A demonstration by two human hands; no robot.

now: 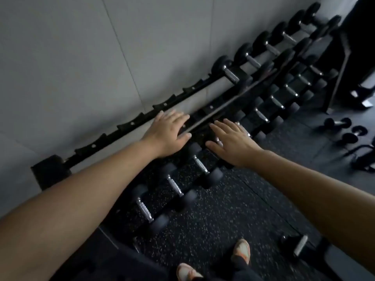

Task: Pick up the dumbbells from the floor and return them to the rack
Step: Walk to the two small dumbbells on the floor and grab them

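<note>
Black steel rack [129, 123]: round rubber-headed dumbbells [199, 166] with knurled chrome handles. Left hand [169, 133], right hand [233, 141]: fingers spread, empty.

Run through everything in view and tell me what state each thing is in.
Left hand: open, empty, over the rack rail.
Right hand: open, empty, above the lower row.
Rack: top tier's near cradles vacant.
Dumbbell by the feet: lying on the floor.
Two small dumbbells: on the floor, far right.
</note>
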